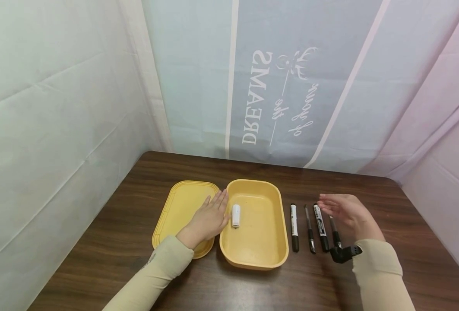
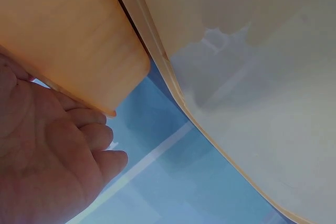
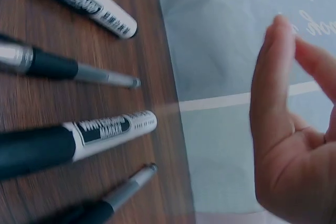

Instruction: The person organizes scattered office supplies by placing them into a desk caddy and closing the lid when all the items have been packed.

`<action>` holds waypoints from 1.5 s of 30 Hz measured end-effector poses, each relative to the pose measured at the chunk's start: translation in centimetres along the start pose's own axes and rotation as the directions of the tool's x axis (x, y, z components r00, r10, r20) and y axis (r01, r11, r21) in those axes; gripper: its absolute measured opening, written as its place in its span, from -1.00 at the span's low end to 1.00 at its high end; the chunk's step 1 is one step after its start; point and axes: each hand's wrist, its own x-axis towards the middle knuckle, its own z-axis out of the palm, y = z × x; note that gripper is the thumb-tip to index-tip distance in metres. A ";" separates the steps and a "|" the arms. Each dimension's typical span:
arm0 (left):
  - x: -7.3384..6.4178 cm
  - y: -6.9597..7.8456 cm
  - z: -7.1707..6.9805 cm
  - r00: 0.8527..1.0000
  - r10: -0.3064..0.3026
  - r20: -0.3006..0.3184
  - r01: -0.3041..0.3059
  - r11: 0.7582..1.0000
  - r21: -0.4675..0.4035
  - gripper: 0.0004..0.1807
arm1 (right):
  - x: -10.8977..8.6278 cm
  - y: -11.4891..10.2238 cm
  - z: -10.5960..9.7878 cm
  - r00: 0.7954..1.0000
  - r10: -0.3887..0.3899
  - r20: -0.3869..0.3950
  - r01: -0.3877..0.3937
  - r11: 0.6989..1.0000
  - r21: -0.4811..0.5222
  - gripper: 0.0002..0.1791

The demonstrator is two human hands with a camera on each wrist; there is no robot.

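Note:
My left hand lies along the left rim of a yellow rectangular box, fingers straight and palm toward the box. In the left wrist view, its fingertips show right at the box's edge. Inside the box, near that hand, is a small white oblong object. To the right, my right hand is held above the pens with fingers extended and nothing in it. Below it are a whiteboard marker and a pen, which its wrist camera partly hides.
A yellow lid lies left of the box, partly under my left arm. Another white marker and a black-gripped pen lie in a row between the box and my right hand. A printed curtain hangs behind the wooden table.

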 end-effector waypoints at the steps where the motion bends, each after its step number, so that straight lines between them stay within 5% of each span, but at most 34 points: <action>1: 0.0 0.0 0.0 1.000 -0.002 0.001 0.002 1.000 0.003 -0.32 | -0.1 0.1 0.1 1.000 -0.022 -0.014 0.021 0.998 -0.063 -0.75; 4: -0.1 -0.1 0.2 1.000 -0.008 0.005 0.008 1.000 0.006 -0.32 | -0.2 0.4 0.5 0.993 -0.095 -0.065 0.072 0.954 -0.293 -0.81; 6: -0.1 -0.1 0.2 1.000 -0.006 0.003 0.006 1.000 0.006 -0.32 | -0.1 0.5 0.9 0.985 -0.134 -0.106 0.068 0.877 -0.475 -0.72; 9: -0.2 -0.1 0.4 1.000 -0.002 -0.002 0.002 1.000 0.010 -0.32 | -0.2 0.6 1.3 0.961 -0.198 -0.191 -0.018 0.647 -0.762 -0.66; 12: -0.2 -0.1 0.6 1.000 0.002 -0.009 -0.002 1.000 0.010 -0.32 | -0.4 0.9 1.6 0.924 -0.279 -0.263 -0.137 0.402 -0.905 -0.60; 13: -0.2 -0.2 0.6 1.000 0.003 -0.010 -0.003 1.000 0.009 -0.32 | -0.4 1.1 1.6 0.910 -0.310 -0.274 -0.160 0.347 -0.924 -0.60; 14: -0.2 -0.2 0.7 1.000 0.003 -0.010 -0.003 1.000 0.009 -0.32 | -0.5 1.3 1.7 0.901 -0.328 -0.283 -0.175 0.322 -0.930 -0.60; 18: -0.2 -0.2 0.9 1.000 0.003 -0.016 -0.003 1.000 0.008 -0.32 | -0.4 1.9 1.5 0.881 -0.377 -0.285 -0.192 0.265 -0.945 -0.58; 26: -0.3 -0.1 1.2 1.000 0.005 -0.024 -0.005 1.000 0.011 -0.32 | -0.1 2.4 0.7 0.896 -0.342 -0.282 -0.225 0.197 -0.954 -0.64; 36: -0.1 0.0 1.2 1.000 0.000 -0.028 0.000 1.000 0.016 -0.32 | 0.4 3.2 -0.2 0.922 -0.192 -0.337 -0.290 0.235 -0.928 -0.81; 45: 0.1 0.1 0.7 1.000 -0.005 -0.011 0.005 1.000 0.013 -0.32 | 1.0 3.5 -0.9 0.924 -0.162 -0.347 -0.306 0.230 -0.924 -0.77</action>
